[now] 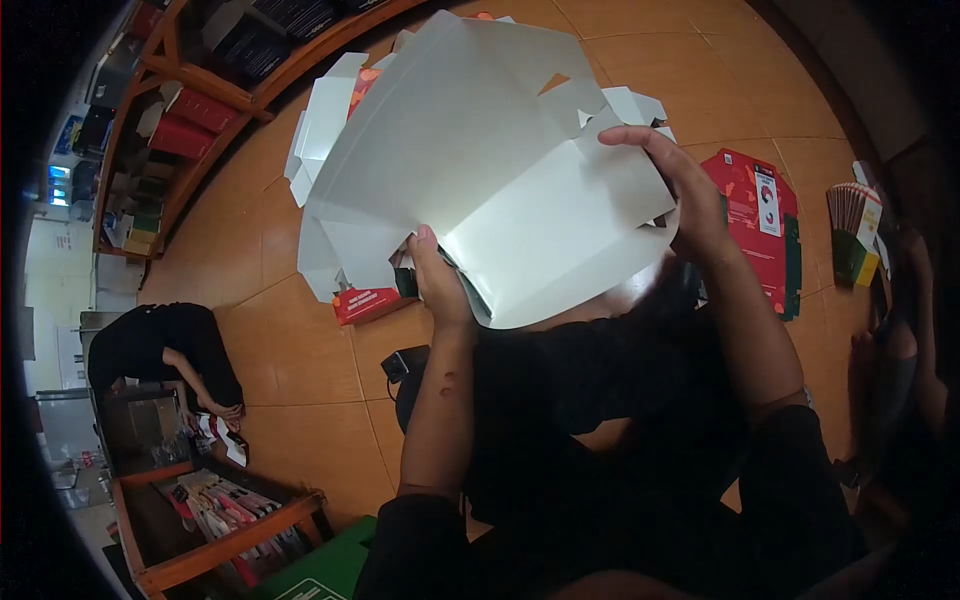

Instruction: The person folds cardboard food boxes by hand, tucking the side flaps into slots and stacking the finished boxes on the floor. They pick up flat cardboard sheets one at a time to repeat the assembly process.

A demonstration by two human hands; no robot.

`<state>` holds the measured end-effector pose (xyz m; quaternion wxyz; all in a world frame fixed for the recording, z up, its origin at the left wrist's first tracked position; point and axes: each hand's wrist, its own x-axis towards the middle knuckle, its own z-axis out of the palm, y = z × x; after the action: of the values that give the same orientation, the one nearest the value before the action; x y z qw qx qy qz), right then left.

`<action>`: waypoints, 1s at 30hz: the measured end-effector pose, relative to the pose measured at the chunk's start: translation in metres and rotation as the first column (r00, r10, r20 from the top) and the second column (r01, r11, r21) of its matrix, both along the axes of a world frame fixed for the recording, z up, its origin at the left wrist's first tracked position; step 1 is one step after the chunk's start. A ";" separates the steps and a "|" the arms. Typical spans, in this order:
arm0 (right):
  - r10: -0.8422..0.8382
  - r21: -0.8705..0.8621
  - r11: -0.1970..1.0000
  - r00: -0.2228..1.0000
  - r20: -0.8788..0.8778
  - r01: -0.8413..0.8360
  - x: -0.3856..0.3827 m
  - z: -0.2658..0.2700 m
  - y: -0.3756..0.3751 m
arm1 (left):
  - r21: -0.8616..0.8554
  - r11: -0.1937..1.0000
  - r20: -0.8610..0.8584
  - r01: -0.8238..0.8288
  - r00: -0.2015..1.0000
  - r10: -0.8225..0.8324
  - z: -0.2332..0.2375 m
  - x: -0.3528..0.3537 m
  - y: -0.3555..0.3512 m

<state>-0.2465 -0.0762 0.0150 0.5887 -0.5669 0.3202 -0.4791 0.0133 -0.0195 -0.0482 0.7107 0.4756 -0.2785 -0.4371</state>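
Note:
A partly folded cardboard box (530, 220), its white inner face toward me, is held up above my lap. My left hand (440, 285) grips its near left edge, with the thumb on the inside. My right hand (690, 195) holds the right side, fingers curled around the raised flap; some fingertips are hidden behind the card. Beneath and behind it, a printed red carton piece (365, 304) shows at the lower left. A white cardboard flap (325, 125) sticks out at the upper left. Right of my right hand lies a flat red carton (750, 240) with dark green edges.
Wooden shelves (205, 82) with boxes stand at the upper left. A person in black (165, 350) bends over at the left, near a wooden rack (215, 550) of flat cartons. Another person's arm (925, 320) is at the right, beside fanned cartons (855, 225). Tiled floor (290, 350) surrounds me.

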 end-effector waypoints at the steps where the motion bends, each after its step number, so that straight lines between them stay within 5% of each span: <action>1: 0.052 0.068 0.996 0.994 0.099 -0.059 -0.004 0.001 -0.001 | -0.001 1.000 -0.001 0.004 1.000 -0.004 0.005 0.001 0.000; 3: 0.172 0.125 0.973 0.968 0.181 -0.196 -0.019 0.013 -0.005 | -0.002 0.954 -0.298 0.298 0.911 -0.286 0.017 0.008 0.001; 4: 0.264 0.019 0.963 0.953 0.145 -0.270 -0.031 0.007 -0.012 | -0.006 0.954 -0.300 0.300 0.910 -0.288 0.016 0.014 -0.003; 6: 0.352 -0.094 0.931 0.936 -0.020 -0.352 -0.050 0.010 -0.018 | 0.082 0.863 -0.617 0.499 0.705 -0.349 0.008 0.022 -0.012; 7: 0.352 -0.097 0.931 0.936 -0.024 -0.353 -0.049 0.011 -0.017 | -0.020 0.817 -0.657 0.576 0.608 -0.445 0.004 0.022 -0.010; 10: 0.197 -0.306 0.925 0.973 -0.122 -0.226 -0.046 0.016 -0.011 | 0.133 0.799 -0.646 0.586 0.663 -0.379 0.001 0.003 -0.012; 11: 0.030 -0.469 0.864 0.948 -0.318 -0.185 -0.050 0.017 -0.013 | 0.218 0.723 -0.670 0.655 0.640 -0.378 0.005 0.000 -0.009; 12: -0.171 -0.617 0.766 0.868 -0.467 -0.181 -0.055 0.020 -0.013 | 0.371 0.696 -0.618 0.615 0.723 -0.309 0.005 -0.007 -0.011; 13: -0.220 -0.673 0.734 0.903 -0.369 -0.096 -0.056 0.026 -0.011 | 0.485 0.667 -0.313 0.565 0.825 -0.470 -0.001 -0.003 -0.003; 14: -0.233 -0.678 0.730 0.899 -0.371 -0.091 -0.060 0.030 -0.011 | 0.575 0.664 0.023 0.478 0.802 -0.597 -0.010 0.004 0.002; 16: -0.198 -0.529 0.847 0.899 -0.392 -0.044 -0.069 0.036 -0.011 | 0.762 0.524 0.172 0.380 0.661 -0.731 -0.037 0.032 -0.016; 18: -0.219 -0.545 0.838 0.900 -0.377 -0.024 -0.062 0.030 -0.010 | 0.726 0.631 0.358 0.274 0.633 -0.687 -0.033 0.030 -0.016; 19: -0.127 -0.452 0.878 0.832 -0.540 -0.159 -0.058 0.027 -0.011 | 0.732 0.623 0.356 0.277 0.624 -0.696 -0.020 0.018 -0.015; 21: -0.010 -0.311 0.912 0.742 -0.671 -0.269 -0.044 0.012 -0.009 | 0.309 0.892 0.425 0.329 0.791 -0.439 -0.001 -0.011 -0.007; 22: 0.084 -0.264 0.886 0.691 -0.718 -0.382 -0.034 0.000 -0.008 | 0.191 0.874 0.295 0.447 0.823 -0.485 -0.004 -0.019 -0.008; 26: 0.396 0.014 0.778 0.473 -0.787 -0.628 -0.012 -0.034 -0.009 | 0.284 0.757 0.115 0.589 0.763 -0.636 -0.011 -0.033 -0.003; 28: 0.410 0.067 0.781 0.428 -0.805 -0.621 -0.011 -0.049 -0.015 | 0.286 0.585 -0.043 0.759 0.620 -0.783 -0.033 -0.020 -0.008; 30: 0.488 0.148 0.770 0.422 -0.764 -0.621 -0.017 -0.060 -0.023 | 0.318 0.612 -0.024 0.724 0.651 -0.758 -0.035 -0.017 -0.007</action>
<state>-0.2630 -0.0990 -0.0445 0.4721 -0.8311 0.2939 0.0076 -0.0038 -0.0265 -0.0831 0.3682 0.4432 -0.4203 -0.7009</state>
